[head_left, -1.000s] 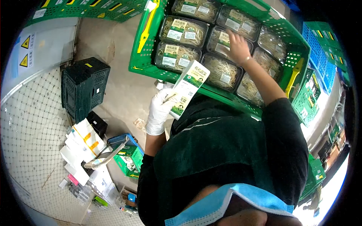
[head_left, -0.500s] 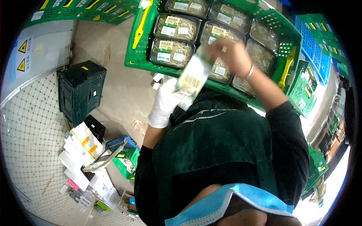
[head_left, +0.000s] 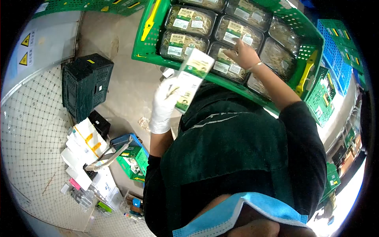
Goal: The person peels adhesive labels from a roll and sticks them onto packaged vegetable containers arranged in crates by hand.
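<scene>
My left hand [head_left: 164,96], in a white glove, grips a long stack of printed labels [head_left: 193,75] in white, green and cream. The stack tilts up to the right, its upper end over the near edge of a green crate [head_left: 158,59]. My right hand [head_left: 245,55], bare with a band at the wrist, is over the crate with thumb and forefinger apart. Its fingertips are at the labelled middle packs, beside a clear-lidded black tray of pale sprouts [head_left: 227,63]. Whether they touch the lid I cannot tell. Another labelled sprout tray [head_left: 183,45] lies left; right-hand packs [head_left: 278,59] show no large label.
Stacked dark green crates [head_left: 87,85] stand on the floor at left. White boxes [head_left: 85,142] and a small green basket [head_left: 134,162] are below them. More green crates [head_left: 321,94] and a blue crate [head_left: 335,59] stand at right.
My left hand and the label stack have moved left, away from my right hand. My right hand has come off the stack and its fingers have spread over the middle packs.
</scene>
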`<act>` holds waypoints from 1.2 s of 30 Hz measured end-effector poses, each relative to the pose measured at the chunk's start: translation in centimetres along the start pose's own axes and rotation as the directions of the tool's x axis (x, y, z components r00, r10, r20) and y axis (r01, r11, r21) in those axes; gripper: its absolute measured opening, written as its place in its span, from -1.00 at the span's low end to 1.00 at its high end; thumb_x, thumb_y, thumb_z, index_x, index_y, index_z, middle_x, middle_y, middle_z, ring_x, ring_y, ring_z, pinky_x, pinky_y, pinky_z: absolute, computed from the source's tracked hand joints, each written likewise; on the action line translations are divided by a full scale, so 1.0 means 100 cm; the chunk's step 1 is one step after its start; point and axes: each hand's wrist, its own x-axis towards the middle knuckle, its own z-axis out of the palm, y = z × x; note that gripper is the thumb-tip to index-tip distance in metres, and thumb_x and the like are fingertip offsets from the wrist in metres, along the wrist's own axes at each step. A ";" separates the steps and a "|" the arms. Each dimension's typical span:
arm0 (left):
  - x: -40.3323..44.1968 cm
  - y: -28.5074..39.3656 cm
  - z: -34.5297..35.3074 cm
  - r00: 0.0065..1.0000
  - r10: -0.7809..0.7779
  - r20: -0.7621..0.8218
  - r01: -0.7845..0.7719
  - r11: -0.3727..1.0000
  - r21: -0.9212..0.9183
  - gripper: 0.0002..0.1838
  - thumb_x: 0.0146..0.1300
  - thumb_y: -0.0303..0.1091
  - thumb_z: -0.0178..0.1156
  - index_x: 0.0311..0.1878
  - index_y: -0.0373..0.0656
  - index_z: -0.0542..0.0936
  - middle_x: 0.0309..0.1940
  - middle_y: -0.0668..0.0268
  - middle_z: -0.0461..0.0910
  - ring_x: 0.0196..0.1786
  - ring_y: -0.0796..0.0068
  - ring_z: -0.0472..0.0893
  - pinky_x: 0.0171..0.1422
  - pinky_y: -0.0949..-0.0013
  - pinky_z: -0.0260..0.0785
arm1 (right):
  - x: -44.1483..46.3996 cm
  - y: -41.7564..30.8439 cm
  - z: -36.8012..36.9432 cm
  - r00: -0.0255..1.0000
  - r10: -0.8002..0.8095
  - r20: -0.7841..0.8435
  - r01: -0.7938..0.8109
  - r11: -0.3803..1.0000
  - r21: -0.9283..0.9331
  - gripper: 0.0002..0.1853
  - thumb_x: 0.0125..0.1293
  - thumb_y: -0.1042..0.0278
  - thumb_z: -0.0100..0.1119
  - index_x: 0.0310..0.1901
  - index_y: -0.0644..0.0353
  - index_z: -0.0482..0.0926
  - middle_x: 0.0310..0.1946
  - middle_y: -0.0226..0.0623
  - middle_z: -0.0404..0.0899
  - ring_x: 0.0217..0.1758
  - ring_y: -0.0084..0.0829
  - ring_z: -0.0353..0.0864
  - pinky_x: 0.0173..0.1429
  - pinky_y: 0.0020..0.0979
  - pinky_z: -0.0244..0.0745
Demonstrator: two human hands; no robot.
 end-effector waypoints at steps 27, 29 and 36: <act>0.034 -0.003 0.118 0.947 -0.035 0.319 -0.104 0.907 0.409 -0.82 -0.04 -0.40 0.22 -0.42 -0.28 0.47 -0.51 0.31 0.49 -0.49 0.65 0.44 -0.41 0.54 0.31 | -0.087 0.055 -0.103 0.789 -0.163 -0.592 0.155 0.986 -0.065 -0.81 0.06 0.16 0.06 -0.42 0.09 0.52 -0.58 -0.17 0.51 -0.52 -0.21 0.52 -0.41 -0.25 0.44; 0.029 0.004 0.090 0.959 -0.068 0.275 -0.031 0.940 0.339 -0.89 -0.03 -0.51 0.14 -0.38 -0.30 0.47 -0.48 0.30 0.51 -0.44 0.62 0.49 -0.34 0.55 0.34 | -0.088 0.093 -0.111 0.838 -0.203 -0.506 0.144 0.978 -0.154 -0.74 0.09 0.17 0.04 -0.31 0.20 0.43 -0.53 -0.12 0.51 -0.47 -0.17 0.52 -0.39 -0.24 0.44; 0.024 -0.014 0.031 1.000 0.019 -0.021 -0.017 0.993 0.120 -0.90 0.00 -0.60 0.06 -0.36 -0.28 0.48 -0.45 0.31 0.52 -0.44 0.63 0.49 -0.34 0.56 0.35 | -0.083 0.121 0.002 0.992 0.085 0.092 -0.041 0.913 -0.405 -0.74 0.12 0.39 -0.10 -0.14 0.27 0.27 -0.22 -0.06 0.45 -0.15 -0.18 0.47 -0.03 -0.25 0.33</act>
